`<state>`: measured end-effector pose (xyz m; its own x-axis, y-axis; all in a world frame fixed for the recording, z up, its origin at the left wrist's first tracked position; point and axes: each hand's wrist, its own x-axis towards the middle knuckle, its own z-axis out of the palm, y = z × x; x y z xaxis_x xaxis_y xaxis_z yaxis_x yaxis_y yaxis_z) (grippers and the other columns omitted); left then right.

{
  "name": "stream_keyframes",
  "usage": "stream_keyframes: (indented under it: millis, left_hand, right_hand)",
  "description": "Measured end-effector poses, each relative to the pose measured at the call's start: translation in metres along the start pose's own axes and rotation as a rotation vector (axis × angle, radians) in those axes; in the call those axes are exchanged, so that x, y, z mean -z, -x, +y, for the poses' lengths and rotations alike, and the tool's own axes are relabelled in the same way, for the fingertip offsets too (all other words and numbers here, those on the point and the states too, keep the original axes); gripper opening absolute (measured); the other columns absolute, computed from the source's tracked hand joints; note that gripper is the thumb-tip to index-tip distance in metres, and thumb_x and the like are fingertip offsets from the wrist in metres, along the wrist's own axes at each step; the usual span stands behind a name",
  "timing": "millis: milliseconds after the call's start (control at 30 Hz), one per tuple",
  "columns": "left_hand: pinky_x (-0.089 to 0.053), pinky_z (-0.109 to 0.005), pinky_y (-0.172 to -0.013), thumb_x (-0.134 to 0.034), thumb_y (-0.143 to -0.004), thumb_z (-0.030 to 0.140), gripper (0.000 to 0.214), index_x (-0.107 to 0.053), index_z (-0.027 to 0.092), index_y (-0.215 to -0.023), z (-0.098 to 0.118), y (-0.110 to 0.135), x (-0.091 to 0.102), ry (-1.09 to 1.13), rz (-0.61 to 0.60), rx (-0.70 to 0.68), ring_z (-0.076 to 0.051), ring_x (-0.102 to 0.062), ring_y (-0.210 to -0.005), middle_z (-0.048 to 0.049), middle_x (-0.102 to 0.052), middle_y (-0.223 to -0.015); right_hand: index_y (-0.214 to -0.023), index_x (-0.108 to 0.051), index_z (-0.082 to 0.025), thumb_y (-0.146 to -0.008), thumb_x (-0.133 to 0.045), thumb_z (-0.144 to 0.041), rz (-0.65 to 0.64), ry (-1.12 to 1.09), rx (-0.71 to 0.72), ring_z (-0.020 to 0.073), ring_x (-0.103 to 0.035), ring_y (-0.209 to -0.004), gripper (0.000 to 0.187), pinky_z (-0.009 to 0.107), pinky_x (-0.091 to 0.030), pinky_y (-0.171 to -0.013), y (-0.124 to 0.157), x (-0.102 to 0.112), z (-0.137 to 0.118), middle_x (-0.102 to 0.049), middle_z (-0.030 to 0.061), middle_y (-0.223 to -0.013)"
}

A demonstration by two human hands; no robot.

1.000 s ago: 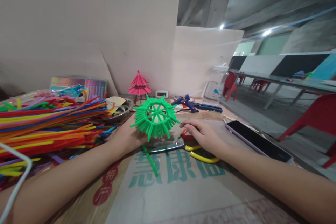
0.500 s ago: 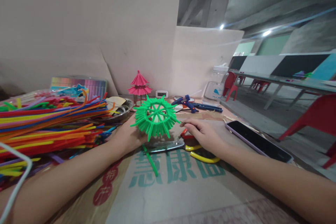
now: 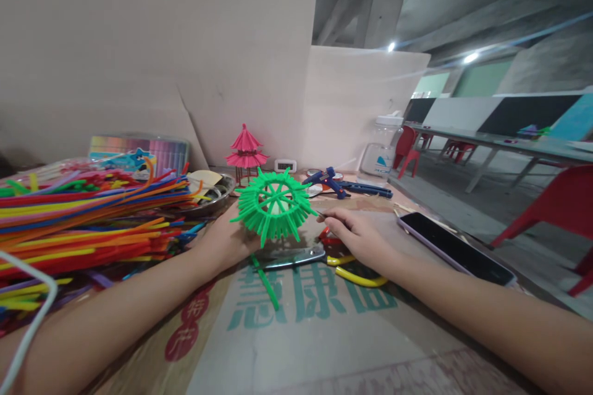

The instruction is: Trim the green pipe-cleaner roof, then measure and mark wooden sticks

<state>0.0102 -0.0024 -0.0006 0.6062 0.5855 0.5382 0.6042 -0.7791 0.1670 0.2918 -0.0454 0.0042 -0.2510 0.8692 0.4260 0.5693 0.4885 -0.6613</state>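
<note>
A bright green pipe-cleaner wheel with a spoked middle and a sloping fringe hangs above the table. My left hand is closed on it from behind on the left, and its fingers are mostly hidden. At the fringe's right edge, my right hand pinches a thin dark wire-like piece whose tip meets a green strand. Scissors with yellow handles lie below both hands. A loose green pipe cleaner crosses the blades. Something red shows partly beneath my right fingers.
Bundles of coloured pipe cleaners cover the left side, with a marker set behind. A pink pagoda model, a blue glue gun, pliers and a clear bottle stand or lie at the back. A phone rests at right.
Almost nothing differs. The fingers of my right hand have shifted very slightly; the green wheel and my left hand look the same.
</note>
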Motion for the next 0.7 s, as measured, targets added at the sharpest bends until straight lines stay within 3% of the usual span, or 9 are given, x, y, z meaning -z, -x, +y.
stream_keyframes:
  millis: [167,267,467,700]
  left_hand:
    - [-0.048,-0.044,-0.107,-0.05,-0.089,0.039,0.043,-0.068,0.017,-0.121,0.0015,0.0021,0.0053,-0.117,-0.011,0.112,-0.033,-0.058,-0.123,-0.012,-0.066,-0.128]
    - [-0.046,-0.044,-0.109,-0.047,-0.092,0.044,0.044,-0.07,0.018,-0.12,0.0019,0.0032,0.0057,-0.107,-0.043,0.149,-0.032,-0.059,-0.121,-0.0104,-0.067,-0.128]
    - [-0.048,-0.043,-0.105,-0.046,-0.094,0.054,0.05,-0.071,0.016,-0.116,-0.0028,0.004,0.0003,-0.113,-0.047,0.244,-0.03,-0.064,-0.112,-0.0122,-0.071,-0.122]
    - [-0.049,-0.042,-0.104,-0.05,-0.092,0.049,0.043,-0.07,0.017,-0.113,0.0015,0.0034,0.0033,-0.06,-0.045,0.293,-0.03,-0.064,-0.114,-0.0119,-0.071,-0.118]
  right_hand:
    - [-0.097,-0.069,-0.019,-0.096,-0.043,-0.036,-0.041,0.03,0.031,0.0234,-0.069,-0.088,0.031,0.032,-0.051,-0.075,0.0016,-0.0015,-0.0008,-0.075,0.0079,-0.095]
    - [-0.098,-0.068,-0.018,-0.096,-0.043,-0.035,-0.062,0.046,0.039,0.0233,-0.068,-0.084,0.03,0.033,-0.051,-0.074,0.003,-0.0013,-0.0024,-0.075,0.0078,-0.091]
    - [-0.104,-0.069,-0.018,-0.096,-0.044,-0.037,-0.075,0.046,0.042,0.0277,-0.069,-0.099,0.033,0.037,-0.053,-0.081,0.0038,-0.0023,0.0016,-0.075,0.0121,-0.108]
    - [-0.108,-0.069,-0.017,-0.096,-0.043,-0.041,-0.135,0.027,-0.018,0.0298,-0.07,-0.102,0.037,0.039,-0.054,-0.08,0.0049,-0.0027,0.0044,-0.075,0.013,-0.111]
